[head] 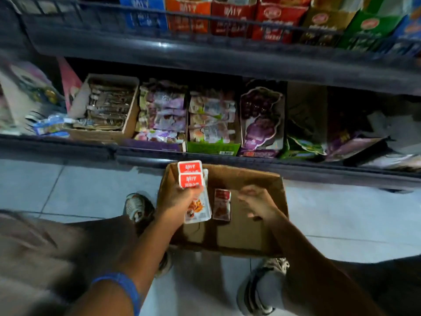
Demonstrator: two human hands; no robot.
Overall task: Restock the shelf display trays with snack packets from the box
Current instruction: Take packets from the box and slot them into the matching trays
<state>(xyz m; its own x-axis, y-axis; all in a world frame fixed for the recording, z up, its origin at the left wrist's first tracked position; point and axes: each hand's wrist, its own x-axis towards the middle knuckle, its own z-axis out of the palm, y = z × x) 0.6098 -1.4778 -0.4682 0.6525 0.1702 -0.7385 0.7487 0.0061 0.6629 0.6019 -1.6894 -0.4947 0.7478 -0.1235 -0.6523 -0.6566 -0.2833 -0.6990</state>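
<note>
Crouching over a cardboard box (250, 179) set on the tiled floor (68, 190) in front of the low shelf, the person works both hands inside it. Left hand (180, 199) grips a small stack of red-topped snack packets (190, 176), fingers wrapped round the lower half, the red printed ends standing up past the box's far-left corner. Right hand (257, 201) is blurred over the box interior; fingers look loosely spread and no packet is visibly in them, so it reads as empty and reaching, with some doubt. One dark red packet (222, 204) lies flat on the box floor between the two hands, just beside the held stack. The box looks nearly used up: no other packets are visible in it. Matching red display trays (232, 19) sit on the upper shelf behind a wire rail (205, 17); the lower shelf holds trays of other snacks in purple (164, 110) and green (213, 124) cartons. Judgement on handling: the packets appear light, thin, film-wrapped, likely slick and flexible, so a stack may fan or slide unless pinched across its flat faces. The loose one probably needs a fingertip lift at one edge before it can be pinched.
</note>
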